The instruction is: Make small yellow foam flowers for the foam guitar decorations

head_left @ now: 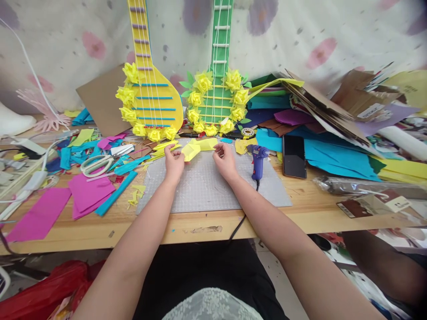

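Observation:
A folded yellow paper strip point(191, 150) spans the gap between my hands above the grey cutting mat point(200, 195). My left hand point(174, 163) pinches its left end, where the paper is creased and wider. At the other end, the fingertips of my right hand point(225, 161) are closed on the strip's narrower part. A purple glue gun point(258, 161) rests on the mat to the right of my right hand. Behind my hands lean a yellow paper lute point(160, 95) and a green paper instrument point(216, 95), both trimmed with yellow paper flowers.
White-handled scissors point(97, 165) lie at left among blue scraps and magenta paper sheets point(90, 193). A black phone point(294, 156) lies right of the mat, beside blue paper point(336, 155). Cardboard point(320, 102) is piled behind. The glue gun's cord point(237, 227) hangs over the table's front edge.

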`<state>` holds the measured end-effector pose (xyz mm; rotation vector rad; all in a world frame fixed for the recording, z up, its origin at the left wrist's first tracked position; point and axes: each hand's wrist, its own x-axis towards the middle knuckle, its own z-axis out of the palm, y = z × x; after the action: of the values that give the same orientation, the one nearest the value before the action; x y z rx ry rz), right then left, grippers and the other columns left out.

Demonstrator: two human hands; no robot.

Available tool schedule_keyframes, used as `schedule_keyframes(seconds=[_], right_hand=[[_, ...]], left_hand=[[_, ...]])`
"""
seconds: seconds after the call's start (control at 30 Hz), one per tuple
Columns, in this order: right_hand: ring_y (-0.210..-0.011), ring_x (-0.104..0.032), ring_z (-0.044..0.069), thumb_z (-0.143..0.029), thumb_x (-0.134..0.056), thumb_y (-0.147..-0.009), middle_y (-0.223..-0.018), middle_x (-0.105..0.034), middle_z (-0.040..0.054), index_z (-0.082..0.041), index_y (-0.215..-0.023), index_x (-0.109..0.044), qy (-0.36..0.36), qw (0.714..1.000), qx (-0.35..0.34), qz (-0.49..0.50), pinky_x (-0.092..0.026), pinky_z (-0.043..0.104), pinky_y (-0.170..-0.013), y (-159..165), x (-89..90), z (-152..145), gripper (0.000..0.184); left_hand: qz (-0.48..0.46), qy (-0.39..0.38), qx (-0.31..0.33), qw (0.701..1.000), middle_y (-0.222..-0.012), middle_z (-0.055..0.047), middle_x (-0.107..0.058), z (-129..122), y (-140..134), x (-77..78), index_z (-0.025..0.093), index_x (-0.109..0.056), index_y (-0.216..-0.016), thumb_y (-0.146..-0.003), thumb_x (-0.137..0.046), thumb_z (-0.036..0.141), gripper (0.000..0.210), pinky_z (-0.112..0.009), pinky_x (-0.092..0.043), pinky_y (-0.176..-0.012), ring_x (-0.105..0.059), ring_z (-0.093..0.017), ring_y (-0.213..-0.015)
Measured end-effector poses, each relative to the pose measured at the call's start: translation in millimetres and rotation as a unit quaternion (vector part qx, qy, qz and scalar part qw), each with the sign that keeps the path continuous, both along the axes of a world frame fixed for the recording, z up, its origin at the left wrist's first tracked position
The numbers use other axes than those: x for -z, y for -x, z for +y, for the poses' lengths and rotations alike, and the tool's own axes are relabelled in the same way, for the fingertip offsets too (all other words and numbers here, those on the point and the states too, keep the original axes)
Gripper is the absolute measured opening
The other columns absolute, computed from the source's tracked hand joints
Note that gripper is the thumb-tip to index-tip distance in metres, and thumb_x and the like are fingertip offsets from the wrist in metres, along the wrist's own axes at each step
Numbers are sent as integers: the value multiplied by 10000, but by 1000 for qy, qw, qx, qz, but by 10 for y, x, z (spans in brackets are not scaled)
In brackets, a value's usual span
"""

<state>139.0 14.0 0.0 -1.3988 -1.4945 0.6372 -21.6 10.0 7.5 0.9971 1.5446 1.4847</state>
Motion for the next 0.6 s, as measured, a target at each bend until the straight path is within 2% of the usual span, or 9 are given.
schedule_keyframes(seconds=[0.13,0.3,0.37,0.47,0.6], right_hand=[[-651,-493,93,-259,-455,-707,-817,-535,1,-196,-862,-469,17,996,-82,39,-433,256,-656,89,-12,-63,168],[-650,-508,92,-402,-527,-704,-793,-516,-18,-208,-915,-435,56,976,-148,152,-444,246,-592,212,19,-68,302],[-644,-511,89,-405,-537,-696,-794,-506,-17,-208,-893,-435,81,966,-150,194,-444,237,-562,242,37,-40,297],[-607,-491,76,-317,-563,-666,-771,-499,-27,-209,-863,-437,101,961,-125,225,-438,230,-552,245,61,12,258],[-585,-481,75,-206,-537,-632,-719,-495,-48,-217,-877,-413,112,960,-82,241,-424,235,-572,176,65,64,275]], left_hand=[[-124,15,-29,992,-827,0,-517,-20,-78,-72,234,-338,-997,-660,-444,65,391,-287,-543,-628,-587,-115,-735],[-232,8,-10,973,-792,11,-540,-37,-171,-121,209,-342,-863,-644,-432,14,307,-297,-527,-716,-593,-89,-706],[-245,14,14,969,-764,20,-538,-62,-233,-104,197,-360,-818,-633,-450,8,279,-269,-511,-737,-583,-73,-696],[-238,12,50,970,-730,33,-528,-110,-316,-71,185,-393,-789,-608,-503,23,266,-253,-497,-750,-572,-71,-698],[-220,16,119,968,-762,14,-555,-136,-295,-70,183,-412,-822,-613,-519,70,261,-303,-503,-749,-586,-107,-736]])
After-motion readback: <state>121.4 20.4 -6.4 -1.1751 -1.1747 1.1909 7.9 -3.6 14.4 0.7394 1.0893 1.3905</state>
